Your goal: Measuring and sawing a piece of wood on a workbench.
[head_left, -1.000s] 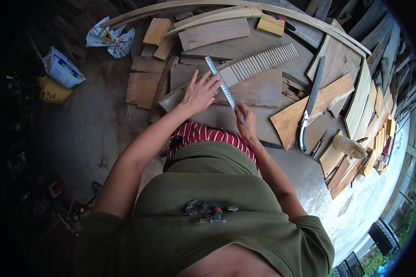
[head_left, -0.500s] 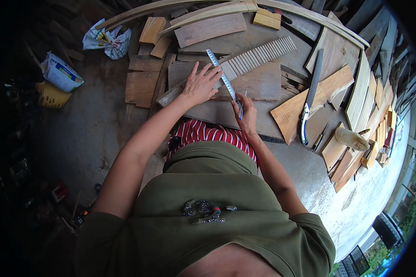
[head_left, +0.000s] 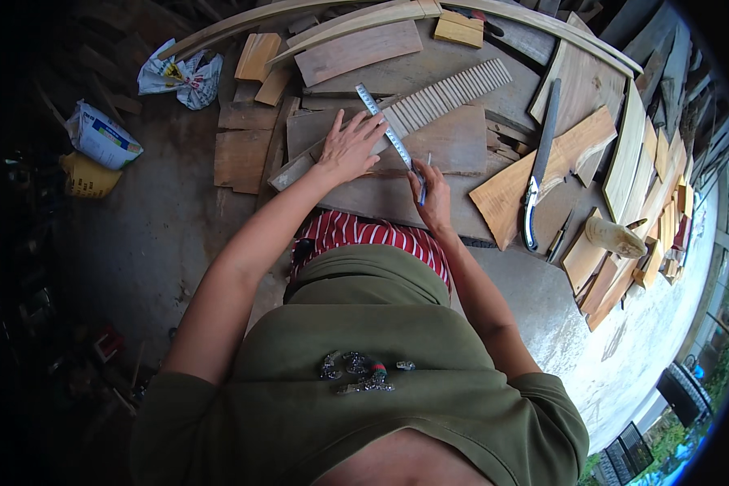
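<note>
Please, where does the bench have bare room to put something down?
Bare patches: between the brown board, yellowish block and ridged strip; smaller, between the right hand and orange plank. Crowded: the right side, with saw and offcuts.

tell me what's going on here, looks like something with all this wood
Someone has a metal-looking ruler laid at a slant across a wooden strip marked with close crosswise lines. The left hand is spread over the strip, its fingertips at the ruler. The right hand grips the ruler's near end; a slim thing pokes up there, too small to identify. To the right, a saw lies across a board, untouched.
</note>
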A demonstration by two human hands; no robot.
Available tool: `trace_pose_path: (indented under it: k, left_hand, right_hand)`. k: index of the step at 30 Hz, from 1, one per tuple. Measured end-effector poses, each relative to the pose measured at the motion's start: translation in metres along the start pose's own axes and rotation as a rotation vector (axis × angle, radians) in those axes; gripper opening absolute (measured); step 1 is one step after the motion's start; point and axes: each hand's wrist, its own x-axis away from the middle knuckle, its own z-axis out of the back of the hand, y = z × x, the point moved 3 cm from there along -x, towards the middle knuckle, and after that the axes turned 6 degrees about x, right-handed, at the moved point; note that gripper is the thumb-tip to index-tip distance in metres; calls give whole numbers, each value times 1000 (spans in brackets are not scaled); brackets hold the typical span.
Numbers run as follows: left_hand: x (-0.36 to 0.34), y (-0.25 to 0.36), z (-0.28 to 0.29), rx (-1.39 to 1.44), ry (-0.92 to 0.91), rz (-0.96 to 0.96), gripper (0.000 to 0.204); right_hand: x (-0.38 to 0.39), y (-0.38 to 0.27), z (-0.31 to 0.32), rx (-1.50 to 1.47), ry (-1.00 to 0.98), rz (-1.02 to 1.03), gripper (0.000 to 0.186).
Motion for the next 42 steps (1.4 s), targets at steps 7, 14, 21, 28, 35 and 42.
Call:
trace_pose_path:
  k: [7, 14, 21, 28, 35, 42]
  left_hand:
    - [1, 1, -1, 19, -11, 21, 76]
    - [1, 1, 0, 17, -21, 20, 76]
    - [0, 3, 1, 33, -5, 22, 77]
    - [3, 3, -1, 42, 0, 36, 77]
    - [1, 4, 0, -13, -62, 61, 80]
    - [1, 5, 2, 2, -62, 64, 80]
  right_hand:
    - [3, 0, -5, 9, 3, -10, 28]
    - [2, 0, -3, 18, 0, -11, 29]
    - [2, 1, -4, 29, -1, -8, 28]
    - [4, -2, -5, 43, 1, -7, 30]
    - [-17, -14, 18, 1, 75, -61, 28]
    - [-52, -26, 14, -159, 152, -35, 27]
